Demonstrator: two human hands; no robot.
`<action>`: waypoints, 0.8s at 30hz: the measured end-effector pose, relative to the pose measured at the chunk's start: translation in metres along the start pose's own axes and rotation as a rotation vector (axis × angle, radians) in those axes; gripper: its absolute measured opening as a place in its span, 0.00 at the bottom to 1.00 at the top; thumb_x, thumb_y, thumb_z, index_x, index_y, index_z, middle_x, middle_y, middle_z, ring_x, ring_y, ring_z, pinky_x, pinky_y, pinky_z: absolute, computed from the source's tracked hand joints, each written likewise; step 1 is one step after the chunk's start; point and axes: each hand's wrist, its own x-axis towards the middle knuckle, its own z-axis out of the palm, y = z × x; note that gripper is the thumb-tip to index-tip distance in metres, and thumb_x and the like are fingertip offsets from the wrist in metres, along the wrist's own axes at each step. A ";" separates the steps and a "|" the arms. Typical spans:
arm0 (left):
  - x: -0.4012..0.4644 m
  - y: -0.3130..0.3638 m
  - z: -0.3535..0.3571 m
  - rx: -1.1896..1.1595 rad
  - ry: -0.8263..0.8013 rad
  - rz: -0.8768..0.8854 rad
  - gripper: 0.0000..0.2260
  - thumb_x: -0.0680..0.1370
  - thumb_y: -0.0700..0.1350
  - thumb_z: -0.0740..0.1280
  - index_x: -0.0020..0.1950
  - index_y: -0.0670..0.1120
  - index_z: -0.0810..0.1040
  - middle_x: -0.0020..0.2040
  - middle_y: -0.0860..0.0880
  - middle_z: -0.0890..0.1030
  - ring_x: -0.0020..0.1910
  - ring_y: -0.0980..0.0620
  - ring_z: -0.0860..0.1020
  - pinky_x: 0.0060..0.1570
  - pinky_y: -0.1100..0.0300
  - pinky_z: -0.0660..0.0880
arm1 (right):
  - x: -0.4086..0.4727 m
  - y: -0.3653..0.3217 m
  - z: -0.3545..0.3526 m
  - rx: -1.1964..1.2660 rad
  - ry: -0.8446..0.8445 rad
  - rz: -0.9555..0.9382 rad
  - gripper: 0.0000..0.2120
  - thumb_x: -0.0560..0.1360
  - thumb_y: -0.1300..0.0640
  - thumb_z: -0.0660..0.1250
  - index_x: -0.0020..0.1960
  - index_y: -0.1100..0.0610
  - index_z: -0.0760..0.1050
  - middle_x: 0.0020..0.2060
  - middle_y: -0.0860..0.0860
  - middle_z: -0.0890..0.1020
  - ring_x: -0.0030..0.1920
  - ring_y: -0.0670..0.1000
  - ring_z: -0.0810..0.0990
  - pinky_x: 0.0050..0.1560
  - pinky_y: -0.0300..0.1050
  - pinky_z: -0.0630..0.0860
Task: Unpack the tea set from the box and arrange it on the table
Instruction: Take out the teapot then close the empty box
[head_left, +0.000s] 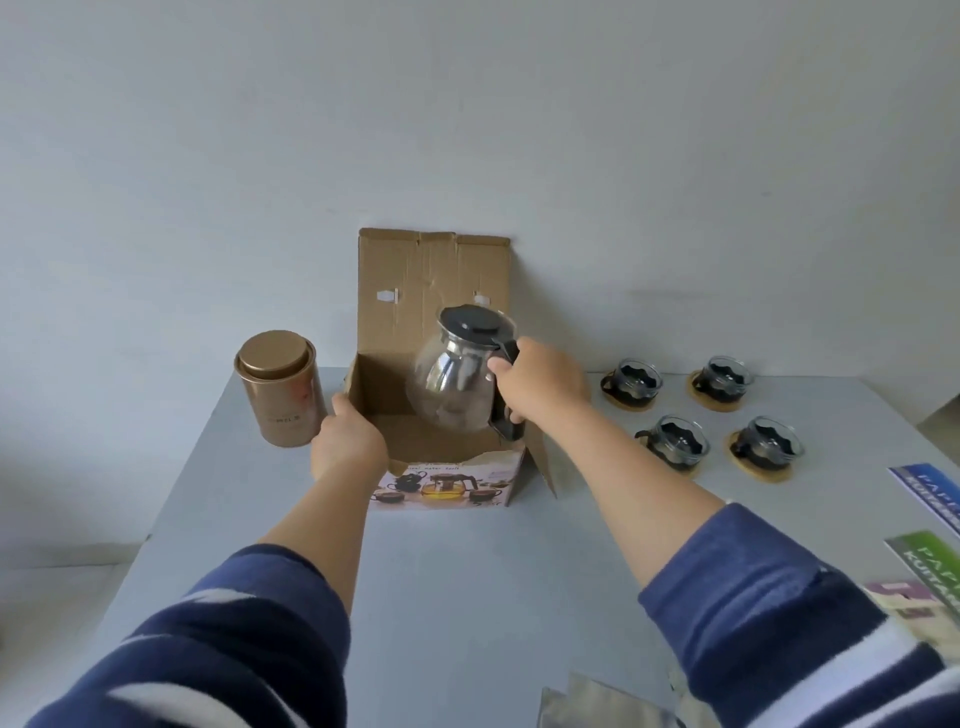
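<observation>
An open cardboard box (447, 480) with a printed tea-set picture on its front stands in the middle of the grey table (467, 597), its lid flap up against the wall. My right hand (537, 384) grips the black handle of a glass teapot (452, 384) with a black lid, held tilted above the box opening. My left hand (345, 439) holds the box's left wall. Several glass cups with black holders sit on round wooden coasters to the right, such as one (631, 382) at the back and one (675, 441) nearer.
A round copper-coloured tin (280, 387) with a lid stands just left of the box, close to my left hand. Printed leaflets (930, 551) lie at the table's right edge. A shiny foil packet (597, 701) lies at the near edge. The wall is directly behind the box.
</observation>
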 end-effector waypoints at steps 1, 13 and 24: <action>0.000 -0.001 -0.001 0.013 0.002 0.006 0.22 0.79 0.34 0.52 0.73 0.44 0.58 0.63 0.37 0.73 0.60 0.36 0.74 0.55 0.44 0.75 | 0.001 0.003 -0.014 0.024 0.000 0.006 0.15 0.79 0.44 0.55 0.52 0.55 0.71 0.32 0.50 0.82 0.30 0.48 0.82 0.35 0.42 0.73; -0.021 -0.029 -0.011 0.066 -0.025 -0.019 0.23 0.78 0.33 0.52 0.73 0.42 0.56 0.55 0.35 0.75 0.54 0.36 0.76 0.42 0.49 0.72 | 0.046 0.073 -0.029 0.124 0.140 0.210 0.12 0.79 0.47 0.57 0.52 0.55 0.70 0.36 0.54 0.84 0.25 0.50 0.80 0.33 0.40 0.72; -0.014 -0.036 0.001 0.094 0.044 -0.023 0.21 0.77 0.34 0.53 0.70 0.43 0.59 0.51 0.37 0.76 0.52 0.36 0.76 0.44 0.47 0.73 | 0.089 0.122 0.064 0.164 0.074 0.384 0.15 0.77 0.46 0.59 0.56 0.57 0.72 0.50 0.57 0.83 0.48 0.60 0.84 0.51 0.50 0.79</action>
